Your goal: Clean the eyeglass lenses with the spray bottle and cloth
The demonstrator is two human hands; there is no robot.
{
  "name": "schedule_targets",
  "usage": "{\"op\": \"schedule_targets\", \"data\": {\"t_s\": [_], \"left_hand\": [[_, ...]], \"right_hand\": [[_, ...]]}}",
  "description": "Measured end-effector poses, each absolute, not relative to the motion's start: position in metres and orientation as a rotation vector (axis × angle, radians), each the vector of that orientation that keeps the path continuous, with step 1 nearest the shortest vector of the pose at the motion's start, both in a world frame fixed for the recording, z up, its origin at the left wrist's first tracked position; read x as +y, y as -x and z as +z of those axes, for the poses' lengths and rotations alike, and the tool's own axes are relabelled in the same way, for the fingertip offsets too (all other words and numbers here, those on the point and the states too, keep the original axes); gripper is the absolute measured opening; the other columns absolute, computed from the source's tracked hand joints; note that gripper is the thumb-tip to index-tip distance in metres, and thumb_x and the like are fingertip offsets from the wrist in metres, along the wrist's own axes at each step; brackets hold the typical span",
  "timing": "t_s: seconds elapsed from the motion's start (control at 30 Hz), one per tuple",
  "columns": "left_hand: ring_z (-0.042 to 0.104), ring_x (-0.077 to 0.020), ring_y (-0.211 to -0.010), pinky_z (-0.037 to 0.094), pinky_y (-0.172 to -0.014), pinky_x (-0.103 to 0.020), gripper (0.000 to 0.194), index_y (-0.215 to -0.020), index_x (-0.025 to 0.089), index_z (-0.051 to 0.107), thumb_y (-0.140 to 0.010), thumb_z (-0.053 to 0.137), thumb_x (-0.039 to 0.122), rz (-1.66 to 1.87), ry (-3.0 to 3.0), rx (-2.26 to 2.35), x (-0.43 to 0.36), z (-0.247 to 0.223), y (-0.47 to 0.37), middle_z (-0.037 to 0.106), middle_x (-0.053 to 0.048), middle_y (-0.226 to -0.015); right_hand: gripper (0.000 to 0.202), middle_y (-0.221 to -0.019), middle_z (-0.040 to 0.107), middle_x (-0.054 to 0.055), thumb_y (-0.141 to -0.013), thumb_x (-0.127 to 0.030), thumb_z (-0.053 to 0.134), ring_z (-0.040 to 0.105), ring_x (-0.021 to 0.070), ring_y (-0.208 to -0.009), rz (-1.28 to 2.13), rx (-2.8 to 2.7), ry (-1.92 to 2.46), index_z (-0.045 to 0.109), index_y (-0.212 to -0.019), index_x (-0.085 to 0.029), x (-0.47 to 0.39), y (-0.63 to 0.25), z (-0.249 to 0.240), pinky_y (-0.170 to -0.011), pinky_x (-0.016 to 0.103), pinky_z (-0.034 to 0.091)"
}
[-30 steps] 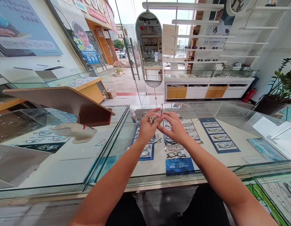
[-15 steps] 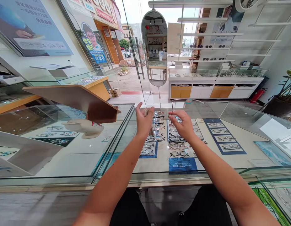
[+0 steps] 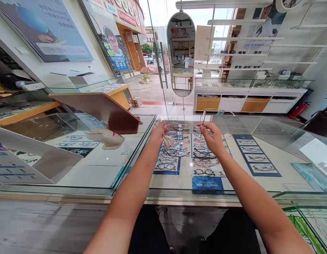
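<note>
My left hand (image 3: 158,132) is closed around a crumpled beige cloth (image 3: 168,141), part of which hangs below the fingers. It is over the left side of the glass display counter (image 3: 174,197). My right hand (image 3: 213,137) pinches a pair of eyeglasses (image 3: 204,115) by a thin temple, and the frame stands up above the fingers. A small bluish patch shows on its lens. Beneath both hands, rows of eyeglasses (image 3: 203,153) lie in the counter, partly hidden by my hands and forearms.
A brown angled stand (image 3: 100,106) and a pale hand-shaped display (image 3: 107,138) are on the left. A blue tray of glasses (image 3: 255,155) lies right of my right hand. Behind the counter stand an oval mirror (image 3: 182,53) and a white cabinet (image 3: 232,103).
My left hand's fingers, spread and raised before, have folded round the cloth, which now shows more. My right hand keeps its pinch on the eyeglasses. The view has turned slightly left.
</note>
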State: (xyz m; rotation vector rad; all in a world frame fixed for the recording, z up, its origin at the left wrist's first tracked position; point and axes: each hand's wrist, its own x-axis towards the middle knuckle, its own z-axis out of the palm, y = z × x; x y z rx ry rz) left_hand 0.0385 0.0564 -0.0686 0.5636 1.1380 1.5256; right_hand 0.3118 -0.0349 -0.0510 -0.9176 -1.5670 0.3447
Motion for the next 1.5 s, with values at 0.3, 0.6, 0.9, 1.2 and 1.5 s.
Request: {"op": "schedule_targets", "data": {"t_s": [0.3,0.6,0.9,1.2,1.5], "left_hand": [[0.054,-0.0019,-0.048,0.022,-0.040,-0.013,0.016,-0.095,0.015,0.062,-0.100,0.077,0.014,1.554,-0.431,1.141,0.050,-0.054,-0.036,0.082,-0.012,-0.098],[0.042,-0.0029,-0.046,0.024,-0.042,-0.016,0.037,-0.080,0.017,0.064,-0.080,0.097,0.033,1.938,-0.590,1.078,0.040,-0.030,-0.031,0.067,0.003,-0.066],[0.028,-0.0044,-0.045,0.018,-0.040,-0.023,0.055,-0.085,0.018,0.074,-0.069,0.107,0.058,1.779,-0.932,0.833,0.022,-0.031,-0.058,0.038,0.010,-0.057],[0.077,-0.0202,-0.091,0.065,-0.064,-0.028,0.060,-0.096,0.020,0.069,-0.074,0.105,0.063,1.348,-0.843,0.531,0.002,-0.023,-0.078,0.073,-0.003,-0.097],[0.053,-0.0143,-0.065,0.028,-0.041,-0.018,0.057,-0.086,0.019,0.067,-0.088,0.091,0.071,1.176,-0.814,0.535,-0.023,-0.004,-0.082,0.051,-0.002,-0.073]], "right_hand": [[0.038,-0.114,0.087,0.009,-0.108,-0.062,0.066,0.073,0.0328,-0.117,0.368,-1.585,0.918,0.087,-0.107,-0.030,-0.035,-0.313,-0.051,-0.107,0.052,0.057],[0.038,-0.114,0.087,0.010,-0.108,-0.062,0.066,0.072,0.0329,-0.116,0.382,-1.567,0.917,0.087,-0.108,-0.030,-0.032,-0.314,-0.052,-0.106,0.053,0.056],[0.031,-0.114,0.088,0.009,-0.106,-0.054,0.068,0.073,0.0319,-0.115,0.407,-1.541,0.920,0.088,-0.105,-0.030,-0.031,-0.314,-0.051,-0.098,0.050,0.057],[0.037,-0.115,0.088,0.009,-0.105,-0.061,0.067,0.073,0.0319,-0.116,0.453,-1.527,0.963,0.086,-0.103,-0.029,-0.032,-0.316,-0.047,-0.098,0.048,0.057],[0.038,-0.115,0.089,0.008,-0.103,-0.063,0.068,0.075,0.0314,-0.116,0.531,-1.503,0.955,0.086,-0.100,-0.029,-0.033,-0.316,-0.044,-0.097,0.047,0.057]]}}
